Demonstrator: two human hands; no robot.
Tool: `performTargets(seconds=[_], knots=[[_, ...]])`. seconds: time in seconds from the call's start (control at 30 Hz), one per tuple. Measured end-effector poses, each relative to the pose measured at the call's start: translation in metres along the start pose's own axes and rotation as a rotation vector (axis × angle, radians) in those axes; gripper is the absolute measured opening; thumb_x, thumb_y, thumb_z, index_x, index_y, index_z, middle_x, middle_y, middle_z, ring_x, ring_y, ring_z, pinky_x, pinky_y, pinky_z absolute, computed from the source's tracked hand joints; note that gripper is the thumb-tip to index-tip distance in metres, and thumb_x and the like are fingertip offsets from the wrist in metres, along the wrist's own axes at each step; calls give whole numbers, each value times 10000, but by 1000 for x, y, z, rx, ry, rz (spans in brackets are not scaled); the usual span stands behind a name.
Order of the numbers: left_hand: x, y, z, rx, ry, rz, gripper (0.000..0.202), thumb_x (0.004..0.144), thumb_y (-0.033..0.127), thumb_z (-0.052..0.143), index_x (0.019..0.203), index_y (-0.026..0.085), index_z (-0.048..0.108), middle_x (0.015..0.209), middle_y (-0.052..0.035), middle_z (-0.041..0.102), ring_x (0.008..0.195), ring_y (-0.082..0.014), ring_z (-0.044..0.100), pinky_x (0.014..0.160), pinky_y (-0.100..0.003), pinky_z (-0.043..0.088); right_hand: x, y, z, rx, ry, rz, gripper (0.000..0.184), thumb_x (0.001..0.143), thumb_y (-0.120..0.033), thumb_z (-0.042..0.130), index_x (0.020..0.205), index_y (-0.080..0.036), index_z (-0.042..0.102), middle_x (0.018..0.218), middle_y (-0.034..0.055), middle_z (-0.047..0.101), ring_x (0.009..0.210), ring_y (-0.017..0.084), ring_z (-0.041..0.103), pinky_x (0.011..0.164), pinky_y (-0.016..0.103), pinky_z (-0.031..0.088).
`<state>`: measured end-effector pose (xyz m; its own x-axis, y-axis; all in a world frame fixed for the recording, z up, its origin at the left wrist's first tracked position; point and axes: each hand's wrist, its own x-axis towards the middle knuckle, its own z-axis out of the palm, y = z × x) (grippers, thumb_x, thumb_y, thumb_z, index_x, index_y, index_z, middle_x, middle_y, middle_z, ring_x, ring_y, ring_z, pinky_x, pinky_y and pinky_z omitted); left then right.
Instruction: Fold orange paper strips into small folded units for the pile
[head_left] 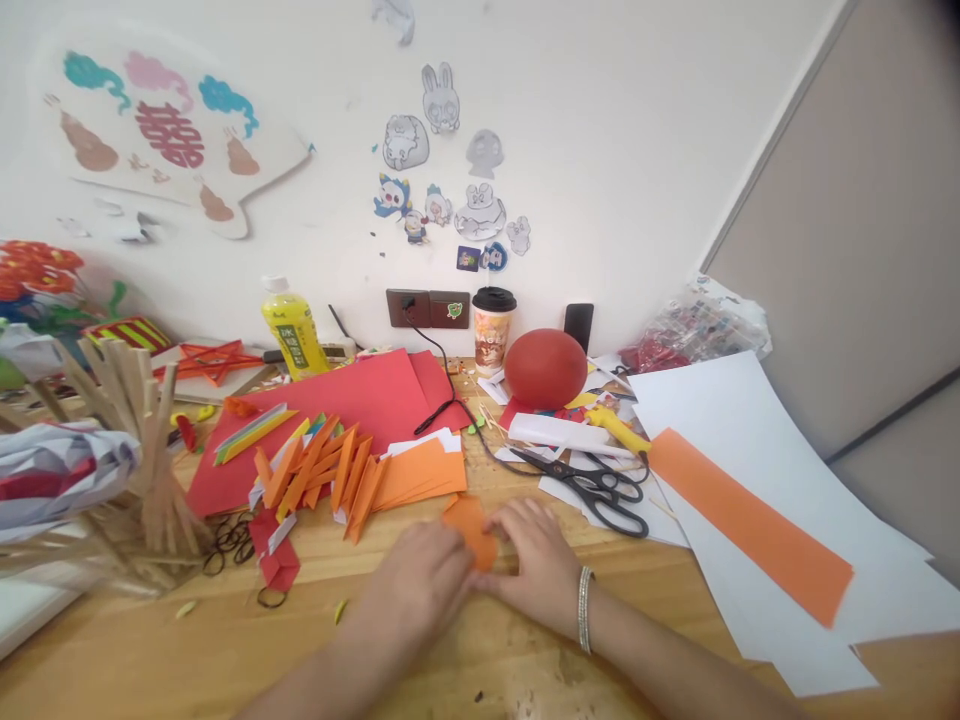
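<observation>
Both hands press on a small orange paper piece (472, 528) lying on the wooden table (225, 640). My left hand (424, 585) covers its left side, fingers curled down onto it. My right hand (536, 560), with a sparkly bracelet at the wrist, holds its right edge with the fingertips. Just beyond the hands lies a row of folded orange paper strips (352, 470) and a flat stack of orange sheets (427, 470).
Black scissors (600, 485) lie right of the hands. White sheets (750, 480) with an orange strip (750, 520) fill the right. Red paper (360, 400), a yellow bottle (292, 330), a cup (493, 325), a red ball (545, 368) and wooden sticks (135, 440) stand behind and left.
</observation>
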<state>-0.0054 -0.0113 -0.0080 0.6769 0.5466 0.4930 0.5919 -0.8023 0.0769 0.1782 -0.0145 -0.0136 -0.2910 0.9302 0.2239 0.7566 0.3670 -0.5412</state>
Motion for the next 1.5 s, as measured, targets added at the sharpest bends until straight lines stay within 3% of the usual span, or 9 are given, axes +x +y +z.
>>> performTargets(seconds=[0.13, 0.27, 0.37, 0.6, 0.77, 0.9, 1.1, 1.3, 1.5], knots=[[-5, 7, 3, 115, -128, 133, 196, 916, 246, 408, 950, 148, 573, 808, -62, 586, 703, -200, 523, 630, -330, 439, 0, 5, -6, 79, -3, -97, 166, 723, -151, 612, 872, -208, 567, 895, 19, 561, 885, 198, 498, 779, 344, 404], [-3, 6, -1, 85, -204, 149, 193, 887, 274, 479, 1018, 156, 559, 826, -51, 573, 728, -197, 514, 633, -310, 449, 5, 14, -19, 71, 76, -184, 453, 713, -9, 433, 1123, -178, 524, 1151, 76, 561, 1071, 211, 459, 930, 390, 385], [1, 6, -11, 27, -220, 221, 195, 848, 282, 556, 1007, 169, 557, 881, -39, 565, 795, -189, 499, 696, -294, 438, 10, 21, -23, 0, 4, -294, 550, 719, 13, 371, 1215, -182, 507, 1273, 48, 530, 1134, 201, 444, 976, 383, 373], [-2, -9, -13, 111, -83, 245, 239, 840, 324, 569, 664, 169, 523, 755, -36, 521, 726, -197, 449, 635, -329, 373, 10, 25, -22, -162, 75, -379, 285, 852, -112, 427, 1027, -197, 635, 1095, 56, 647, 999, 208, 521, 865, 379, 443], [-11, -24, -3, 175, -106, 300, 249, 887, 62, 364, 729, 160, 529, 719, -44, 516, 666, -190, 450, 604, -327, 375, 11, 26, -24, -222, 97, -524, 268, 868, -111, 393, 1015, -175, 608, 1097, 81, 638, 1024, 204, 513, 883, 385, 428], [-13, -27, -3, 138, -137, 275, 329, 906, 41, 250, 811, 154, 544, 780, -67, 562, 703, -193, 497, 643, -317, 439, 11, 25, -25, -213, 63, -497, 265, 843, -88, 411, 1024, -180, 583, 1003, 63, 660, 963, 196, 530, 860, 369, 432], [-8, -24, -16, -28, -128, 104, 325, 935, 115, 250, 896, 203, 560, 786, -25, 607, 701, -154, 563, 655, -238, 471, 11, 21, -28, -320, 44, -544, 156, 899, -237, 452, 865, -191, 598, 816, 63, 642, 839, 196, 527, 773, 349, 425], [-3, -19, -26, -211, -188, -147, 213, 914, 166, 361, 989, 226, 550, 899, 15, 630, 768, -126, 586, 683, -185, 463, 9, 21, -32, -396, 88, -594, 216, 920, -306, 433, 863, -174, 593, 766, 63, 618, 787, 195, 504, 743, 343, 399], [-5, -30, -15, 13, -70, 99, 272, 941, 157, 342, 786, 191, 562, 811, -25, 570, 739, -162, 506, 650, -274, 398, 8, 22, -34, -401, 124, -600, 259, 933, -229, 399, 764, -173, 588, 718, 45, 613, 740, 173, 492, 725, 324, 379]])
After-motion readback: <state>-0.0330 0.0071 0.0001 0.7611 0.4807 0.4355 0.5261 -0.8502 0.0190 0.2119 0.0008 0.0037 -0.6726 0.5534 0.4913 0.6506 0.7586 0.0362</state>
